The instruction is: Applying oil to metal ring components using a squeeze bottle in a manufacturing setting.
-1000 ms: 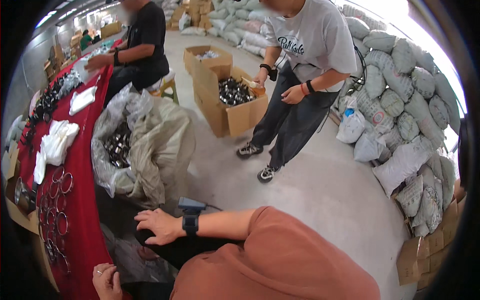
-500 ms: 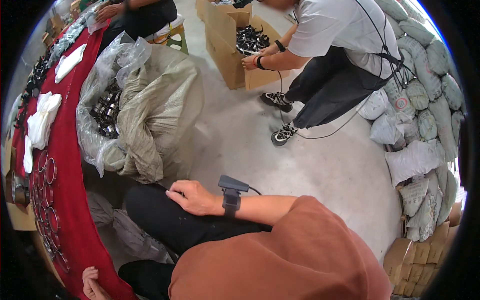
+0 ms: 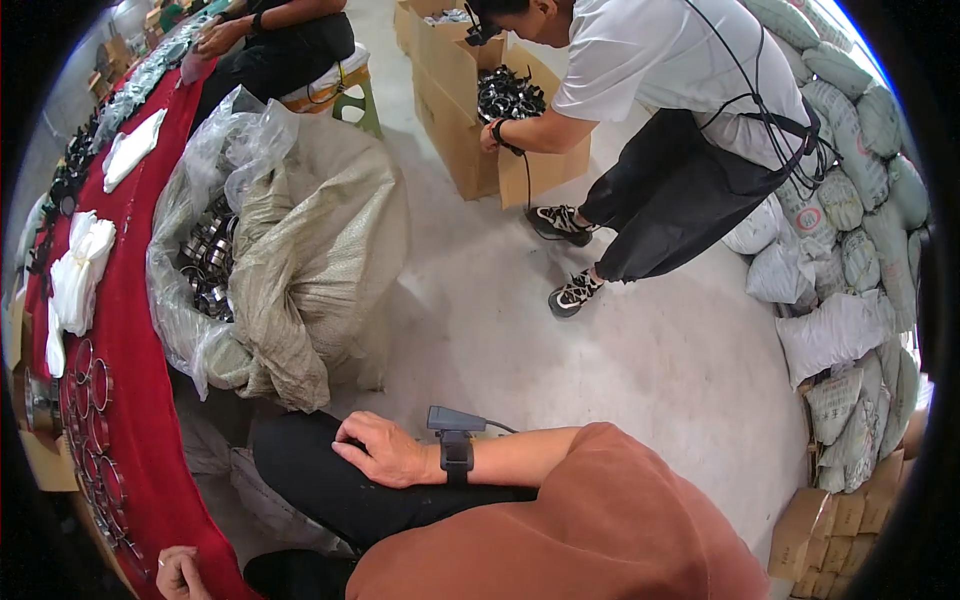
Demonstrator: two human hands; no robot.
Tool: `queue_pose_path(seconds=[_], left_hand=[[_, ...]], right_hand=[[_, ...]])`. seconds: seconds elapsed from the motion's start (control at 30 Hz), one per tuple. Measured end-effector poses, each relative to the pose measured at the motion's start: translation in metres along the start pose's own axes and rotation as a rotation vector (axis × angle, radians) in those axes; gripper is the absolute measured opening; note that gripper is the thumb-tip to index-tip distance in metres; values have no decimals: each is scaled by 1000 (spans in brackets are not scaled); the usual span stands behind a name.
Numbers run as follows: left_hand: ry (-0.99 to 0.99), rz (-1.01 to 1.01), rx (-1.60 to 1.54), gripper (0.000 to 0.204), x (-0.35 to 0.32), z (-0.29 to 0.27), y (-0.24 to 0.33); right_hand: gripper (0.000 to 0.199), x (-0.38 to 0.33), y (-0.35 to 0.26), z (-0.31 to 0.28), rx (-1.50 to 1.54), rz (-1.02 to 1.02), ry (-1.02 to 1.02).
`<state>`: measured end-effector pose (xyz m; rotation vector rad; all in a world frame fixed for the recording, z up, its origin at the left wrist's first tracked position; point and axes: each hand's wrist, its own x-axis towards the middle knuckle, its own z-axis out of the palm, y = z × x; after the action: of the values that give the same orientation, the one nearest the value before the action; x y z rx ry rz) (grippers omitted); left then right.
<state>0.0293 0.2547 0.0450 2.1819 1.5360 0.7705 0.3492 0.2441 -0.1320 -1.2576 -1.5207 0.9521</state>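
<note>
My right hand (image 3: pixel 385 450) rests on my black-trousered thigh (image 3: pixel 310 455), loosely bent, a gap between thumb and forefinger and nothing in it. A black strap with a small dark device (image 3: pixel 456 450) sits on that wrist. At the lower left, my left hand (image 3: pixel 180 575) lies by the edge of the red-covered table (image 3: pixel 185 480), fingers curled in and no object visible in them; the picture's edge cuts it off. Nearest to it on the cloth are several round metal bands (image 3: pixel 98 430). Beyond them lie white gloves or folded white cloth (image 3: pixel 80 270).
A big woven sack (image 3: pixel 340 230) with a plastic liner holds metal bands (image 3: pixel 210 250) beside the table. A co-worker in white (image 3: pixel 640 60) bends over a cardboard box (image 3: pixel 450 120) of black parts. Another person (image 3: pixel 290 40) sits at the far table end. Stacked sacks (image 3: pixel 850 190) line the right.
The co-worker in white has leaned further over the box, one hand at its edge. My view has shifted slightly, so my right hand sits lower in the picture; it stays on my thigh.
</note>
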Motion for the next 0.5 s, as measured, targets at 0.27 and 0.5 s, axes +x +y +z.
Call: queue_pose_path(seconds=[0.27, 0.5], left_hand=[[-40, -35, -150, 21, 23, 28, -44], [-23, -81, -287, 19, 21, 15, -56]], right_hand=[[24, 1, -1, 2, -55, 36, 30], [24, 5, 1, 5, -109, 32, 47]])
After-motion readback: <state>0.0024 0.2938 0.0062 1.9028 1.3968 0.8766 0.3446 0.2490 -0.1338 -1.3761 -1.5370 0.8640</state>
